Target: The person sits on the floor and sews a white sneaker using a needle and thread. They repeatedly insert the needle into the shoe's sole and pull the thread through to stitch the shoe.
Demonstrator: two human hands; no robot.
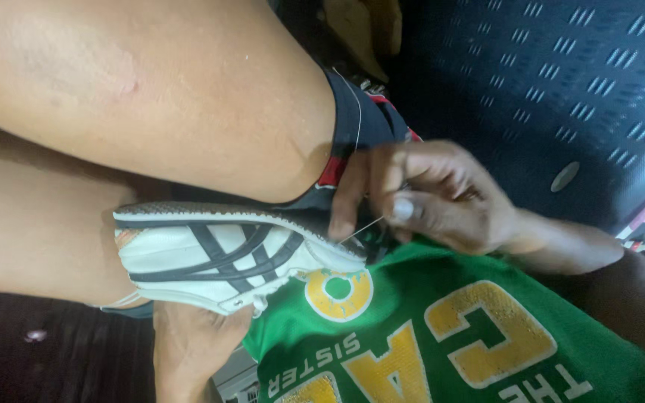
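My right hand (427, 198) pinches the thread (360, 230), apparently on a needle; my left hand (188, 339) cups the white sneaker (225, 257). Overpulling risks snapping it.

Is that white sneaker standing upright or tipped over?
Tipped on its side: the sneaker lies with its sole edge upward, striped side facing the camera, wedged under the knee.

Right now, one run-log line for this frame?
right hand: pinching thin thread at heel of white leather sneaker with dark stripes | left hand: supporting sneaker from below | sneaker wedged against bare knee
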